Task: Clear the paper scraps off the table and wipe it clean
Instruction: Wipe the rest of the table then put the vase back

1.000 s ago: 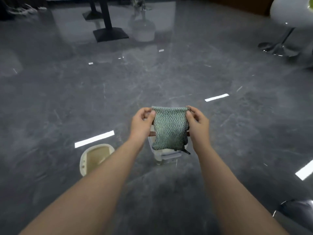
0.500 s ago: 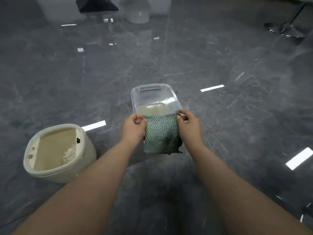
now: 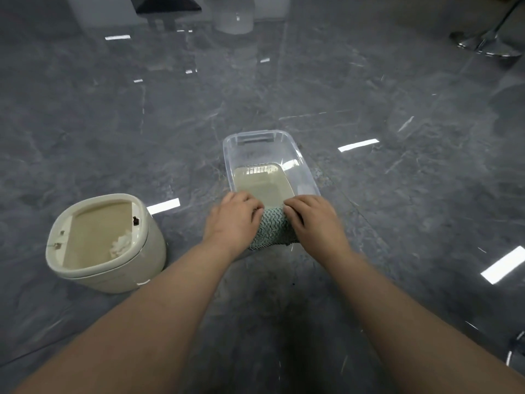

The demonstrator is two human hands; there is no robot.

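Over the near end of the clear plastic tub, both hands hold the green woven cloth bunched between them, the left hand and right hand each closed on a side of it, with cloudy water lying in the tub beyond. Paper scraps already sit in the cream bin to the left on the dark table, so wringing seems the step: twist firmly above the tub, keeping drips inside it
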